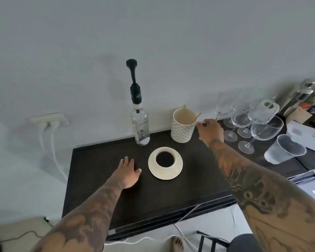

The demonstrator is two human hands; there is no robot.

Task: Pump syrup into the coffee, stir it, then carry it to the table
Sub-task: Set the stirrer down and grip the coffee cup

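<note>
A pale wall (153,33) rises behind a dark surface (102,179); a socket with white plugs (50,120) sits on the wall at far left. At far right stand several wine glasses (244,122) and a clear plastic cup (285,149). A clear syrup bottle (140,128) with a tall black pump (133,73) stands at the far edge, nearly empty. Right of it, a patterned white holder (183,129) contains thin wooden sticks (197,117). Near the middle, a cream coffee cup (165,159), filled with dark coffee, rests on its saucer (164,174). The left hand (129,171) lies flat on the surface just left of the saucer, its grip apart. The right hand (210,129) reaches beside the holder, fingers curled; whether its grip clamps a stick I cannot tell.
</note>
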